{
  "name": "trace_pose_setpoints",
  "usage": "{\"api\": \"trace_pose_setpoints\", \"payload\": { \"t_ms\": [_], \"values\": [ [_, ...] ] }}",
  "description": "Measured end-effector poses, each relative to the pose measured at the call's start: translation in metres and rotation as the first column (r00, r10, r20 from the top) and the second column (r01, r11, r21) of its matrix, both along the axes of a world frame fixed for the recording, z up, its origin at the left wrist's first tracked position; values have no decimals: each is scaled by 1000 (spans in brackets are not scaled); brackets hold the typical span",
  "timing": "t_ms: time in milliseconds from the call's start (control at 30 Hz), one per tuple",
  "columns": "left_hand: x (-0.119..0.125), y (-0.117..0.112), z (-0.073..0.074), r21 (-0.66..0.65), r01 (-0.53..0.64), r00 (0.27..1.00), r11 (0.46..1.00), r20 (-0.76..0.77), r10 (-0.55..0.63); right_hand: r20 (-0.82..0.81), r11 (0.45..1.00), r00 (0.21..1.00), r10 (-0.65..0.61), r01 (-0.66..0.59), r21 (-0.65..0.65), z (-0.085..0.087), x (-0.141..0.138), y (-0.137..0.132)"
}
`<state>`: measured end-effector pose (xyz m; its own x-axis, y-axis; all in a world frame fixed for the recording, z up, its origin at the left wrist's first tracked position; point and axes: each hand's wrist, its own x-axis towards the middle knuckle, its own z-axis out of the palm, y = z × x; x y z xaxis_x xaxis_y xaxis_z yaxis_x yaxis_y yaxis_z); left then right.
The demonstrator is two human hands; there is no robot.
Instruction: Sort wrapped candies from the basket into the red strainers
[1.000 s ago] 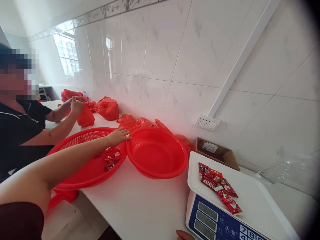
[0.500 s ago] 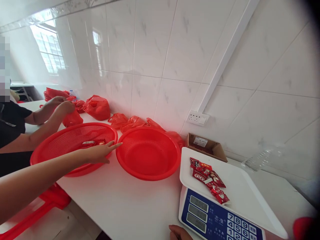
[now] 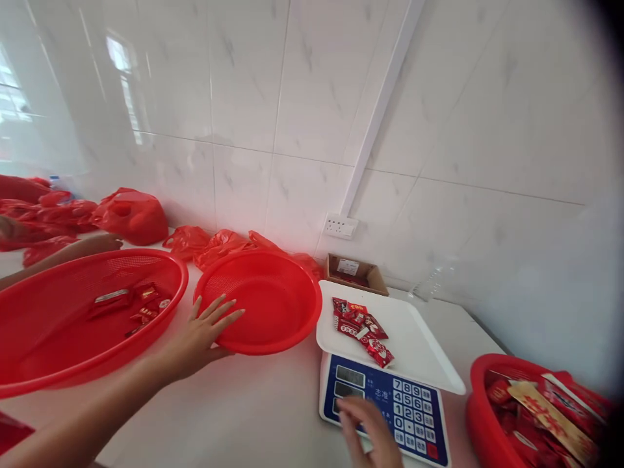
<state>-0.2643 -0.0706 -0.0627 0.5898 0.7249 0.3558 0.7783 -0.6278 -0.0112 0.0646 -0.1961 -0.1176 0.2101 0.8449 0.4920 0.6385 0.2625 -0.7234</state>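
Note:
My left hand [image 3: 202, 341] is at the front left rim of a round red plastic basket [image 3: 273, 348], its fingers spread over the edge and nothing in them. That basket has a bare inside. In front of the digital scale [image 3: 385, 396] is my right hand [image 3: 368, 432], slightly blurred, with loosely bent fingers over the display and nothing visible in them. Several red snack packets [image 3: 363, 328] lie in a loose pile on the scale's white pan [image 3: 414, 344].
A larger red basket [image 3: 178, 266] at left holds a few red packets [image 3: 146, 312]. At right, a red tub [image 3: 480, 390] is full of packets. Red plastic bags [image 3: 129, 218], a cardboard box [image 3: 375, 281] and a clear bottle [image 3: 429, 283] line the wall. A co-worker's arm [image 3: 73, 250] reaches in at left.
My view has swung right, bringing the filled tub into sight. My left hand has moved from above the larger basket to the rim of the middle one. My right hand has risen to the scale's display.

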Motion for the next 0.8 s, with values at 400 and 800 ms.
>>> {"api": "trace_pose_setpoints", "payload": {
  "t_ms": [400,800],
  "values": [
    [67,-30,-33,477,111,691,872,594,-412,544,824,821,173,182,-537,69,56,136],
    [56,-19,-32,338,-173,665,925,733,-143,406,966,902,-145,218,-140,89,81,152]
  ]
}}
